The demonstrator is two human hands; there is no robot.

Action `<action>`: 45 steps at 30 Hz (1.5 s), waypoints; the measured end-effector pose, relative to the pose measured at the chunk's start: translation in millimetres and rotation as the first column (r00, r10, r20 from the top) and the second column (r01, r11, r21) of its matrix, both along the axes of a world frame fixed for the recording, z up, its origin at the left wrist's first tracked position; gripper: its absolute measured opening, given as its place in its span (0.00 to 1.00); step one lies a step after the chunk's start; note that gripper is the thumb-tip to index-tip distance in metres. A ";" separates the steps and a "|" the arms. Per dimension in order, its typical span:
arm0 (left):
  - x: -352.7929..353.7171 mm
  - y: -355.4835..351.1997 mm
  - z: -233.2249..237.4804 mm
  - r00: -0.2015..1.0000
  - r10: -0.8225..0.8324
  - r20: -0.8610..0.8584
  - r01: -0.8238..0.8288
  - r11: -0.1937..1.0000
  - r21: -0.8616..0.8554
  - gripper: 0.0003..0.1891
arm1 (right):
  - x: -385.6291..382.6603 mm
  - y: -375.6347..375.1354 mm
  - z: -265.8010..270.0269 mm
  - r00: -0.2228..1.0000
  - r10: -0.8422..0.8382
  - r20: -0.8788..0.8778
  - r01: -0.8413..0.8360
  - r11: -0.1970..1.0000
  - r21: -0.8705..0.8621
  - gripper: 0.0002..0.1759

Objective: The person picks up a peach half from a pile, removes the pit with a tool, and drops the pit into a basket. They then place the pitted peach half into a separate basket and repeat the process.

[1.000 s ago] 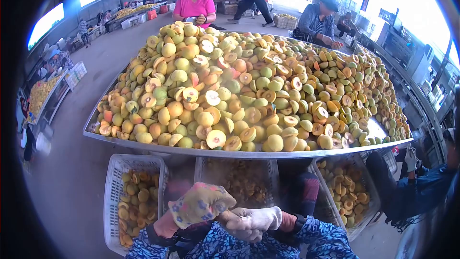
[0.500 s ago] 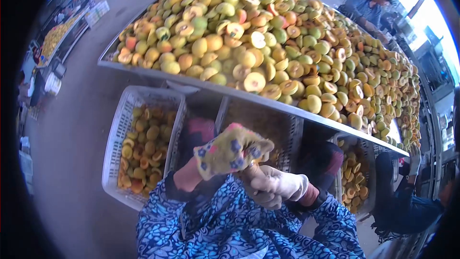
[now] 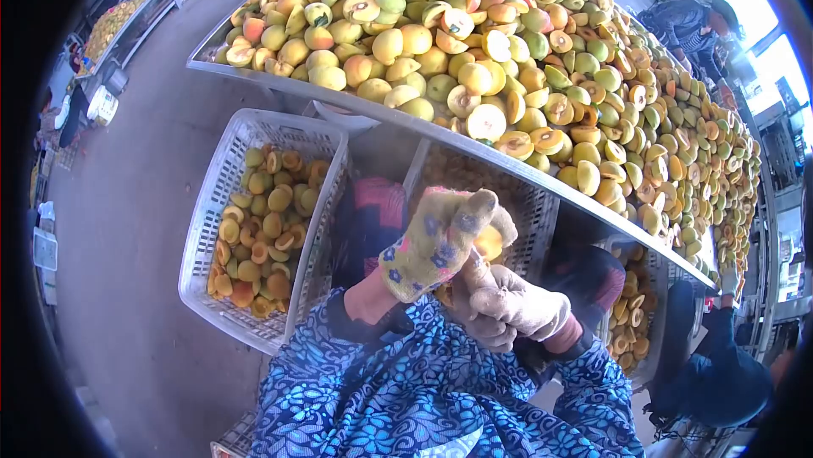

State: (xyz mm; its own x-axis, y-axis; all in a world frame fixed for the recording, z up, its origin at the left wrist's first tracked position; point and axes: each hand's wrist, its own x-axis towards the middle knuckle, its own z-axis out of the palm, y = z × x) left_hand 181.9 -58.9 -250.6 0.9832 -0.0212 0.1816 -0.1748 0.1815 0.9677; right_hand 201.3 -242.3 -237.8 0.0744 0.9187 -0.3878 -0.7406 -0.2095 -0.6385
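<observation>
My left hand (image 3: 442, 240), in a yellowish glove with a flower pattern, is closed around a cut fruit half (image 3: 489, 243) whose orange flesh shows between the fingers. Close below it, my right hand (image 3: 513, 309) wears a pale glove, and its fingers are wrapped round something mostly hidden; the two hands touch or nearly touch. Both are above a crate (image 3: 542, 225) under the table edge. Beyond them, many halved yellow-green fruits (image 3: 487, 122) lie heaped on a metal-edged table (image 3: 398, 125).
At the left stands a white crate (image 3: 196, 234) holding fruit halves. Another crate (image 3: 656, 335) with halves is at the right. A person (image 3: 716, 373) sits at the lower right, and another person (image 3: 690, 26) is beyond the table. A white bucket (image 3: 102, 106) stands far left.
The view has shifted, so table and crates sit differently in it. My left hand has turned, and the orange fruit flesh now shows in it. My right hand remains just below.
</observation>
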 end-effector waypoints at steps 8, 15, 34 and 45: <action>-2.0 -12.7 -13.5 0.969 0.173 -0.175 -0.225 0.909 -0.351 0.32 | -12.8 16.9 -29.1 0.792 0.046 -0.609 0.166 0.943 0.288 0.20; 0.1 -5.3 -25.7 0.929 0.065 -0.364 -0.229 0.874 -0.430 0.28 | -6.0 22.3 -3.9 0.991 -0.100 -0.093 0.120 0.962 0.246 0.25; 99.6 61.9 -3.2 0.876 0.333 0.349 -0.431 0.215 0.876 0.22 | -38.4 -27.8 -79.7 0.175 0.135 0.975 0.516 0.831 -0.208 0.17; 154.6 -16.5 -32.7 0.944 0.274 0.184 -0.302 0.491 0.818 0.19 | -39.3 -67.1 -105.6 0.227 0.041 0.973 0.529 0.834 -0.158 0.17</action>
